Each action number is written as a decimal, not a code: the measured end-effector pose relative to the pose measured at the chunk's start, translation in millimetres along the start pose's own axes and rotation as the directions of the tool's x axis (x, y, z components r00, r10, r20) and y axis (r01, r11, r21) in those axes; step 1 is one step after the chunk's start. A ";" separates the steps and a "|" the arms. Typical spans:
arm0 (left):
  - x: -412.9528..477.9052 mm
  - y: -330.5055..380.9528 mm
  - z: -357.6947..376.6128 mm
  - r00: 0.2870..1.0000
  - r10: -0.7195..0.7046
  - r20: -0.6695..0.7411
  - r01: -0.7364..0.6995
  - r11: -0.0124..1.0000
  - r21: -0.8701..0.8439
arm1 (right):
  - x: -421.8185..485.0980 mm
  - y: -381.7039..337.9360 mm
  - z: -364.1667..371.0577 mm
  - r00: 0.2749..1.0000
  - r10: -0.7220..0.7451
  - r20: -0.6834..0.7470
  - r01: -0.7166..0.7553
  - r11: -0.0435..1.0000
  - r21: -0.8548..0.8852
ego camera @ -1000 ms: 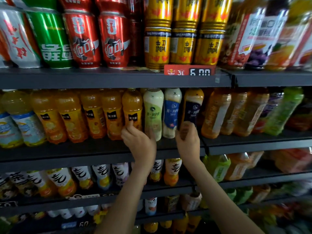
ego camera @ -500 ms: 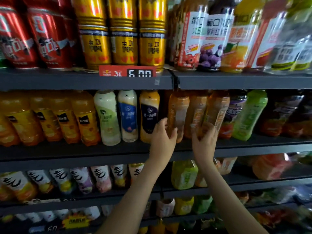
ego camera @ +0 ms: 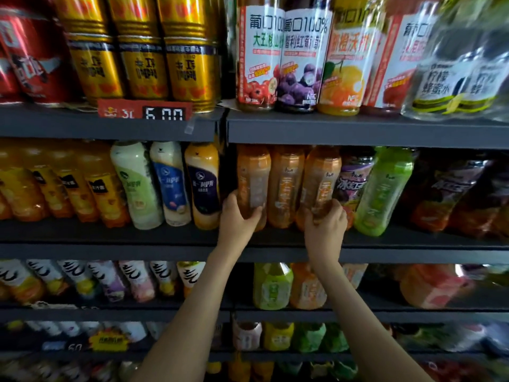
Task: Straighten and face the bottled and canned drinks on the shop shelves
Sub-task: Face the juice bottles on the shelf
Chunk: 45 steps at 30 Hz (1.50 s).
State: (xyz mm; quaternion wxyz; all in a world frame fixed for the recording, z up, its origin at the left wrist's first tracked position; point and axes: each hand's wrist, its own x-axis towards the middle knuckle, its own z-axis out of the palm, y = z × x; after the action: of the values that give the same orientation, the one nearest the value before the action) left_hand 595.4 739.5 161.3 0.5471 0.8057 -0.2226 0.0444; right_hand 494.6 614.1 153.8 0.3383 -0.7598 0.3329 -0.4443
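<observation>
On the middle shelf (ego camera: 110, 232) of a shop's drinks rack, a person is gripping two bottles from a row of three amber ones. The left hand (ego camera: 238, 219) is curling round the lower part of the first amber bottle (ego camera: 253, 172), thumb on its left side and fingers wrapping across the front. The right hand (ego camera: 325, 227) is clamping the base of the third amber bottle (ego camera: 321, 175) in the same way. Between them, the second amber bottle (ego camera: 286, 186) is standing untouched, pressing close to both neighbours. All three are standing near the shelf's front edge, leaning slightly in the wide lens.

Just left of the left hand, a dark-labelled bottle (ego camera: 203, 186) is crowding the gap where two shelf sections are meeting. Just right of the right hand, a purple bottle (ego camera: 354, 183) and a green bottle (ego camera: 382, 188) are standing, the purple one partly hiding behind the knuckles. Overhead, gold cans (ego camera: 190, 56) are sitting behind a red price tag (ego camera: 144, 113), with white-labelled juice bottles (ego camera: 259, 56) beside them. Both forearms are crossing in front of the lower shelves, blocking some of the stock there.
</observation>
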 end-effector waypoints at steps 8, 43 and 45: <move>2.6 4.0 10.8 0.993 -0.005 -0.116 0.019 0.993 0.115 | 8.3 0.6 3.0 1.000 0.011 -0.004 -0.012 0.998 -0.066; -59.5 96.5 216.8 0.911 0.189 -0.365 -0.054 0.935 0.350 | 111.8 107.6 -130.4 0.998 0.002 0.070 -0.012 0.991 0.136; -60.3 104.3 220.5 0.919 0.149 -0.364 -0.030 0.949 0.314 | 113.9 109.8 -133.1 0.995 -0.040 0.094 0.028 0.991 0.127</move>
State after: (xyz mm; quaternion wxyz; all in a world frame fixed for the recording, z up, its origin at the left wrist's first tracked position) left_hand 461.0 528.0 144.5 0.4477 0.8443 -0.1389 0.2596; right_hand 396.0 432.8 166.2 0.3937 -0.7632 0.2744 -0.4328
